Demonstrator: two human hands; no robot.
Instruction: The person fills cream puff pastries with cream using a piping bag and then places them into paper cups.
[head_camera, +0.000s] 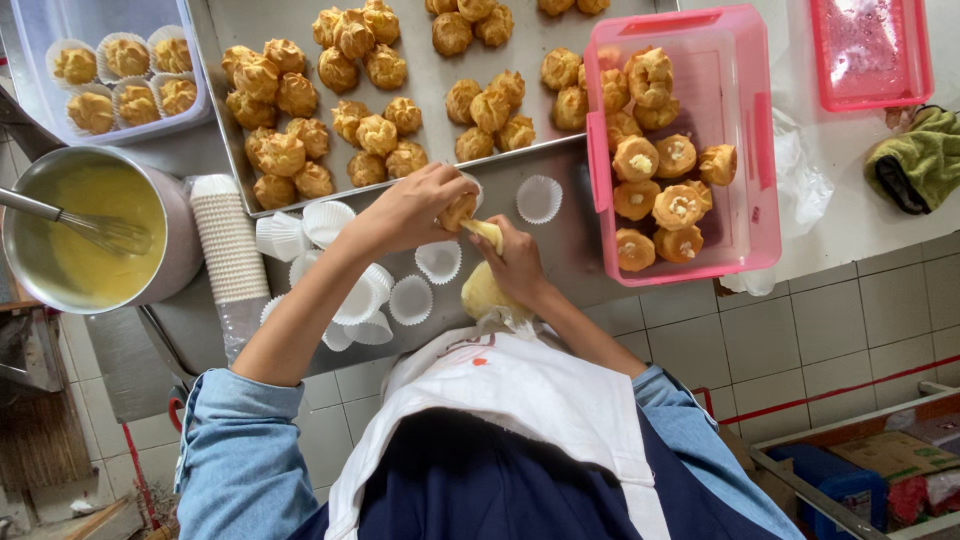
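Observation:
My left hand grips a small golden cream puff above the steel counter. In my right hand is a piping bag of yellow custard, its tip pressed against the puff. Loose white paper cups lie under and beside both hands. Just past my hands, a metal baking tray holds several unfilled puffs. To the right stands a pink plastic tub with several filled puffs.
A steel pot of yellow custard with a whisk sits at left, beside a stack of paper cups. A clear tub of cupped puffs is far left. Pink lid and green cloth lie right.

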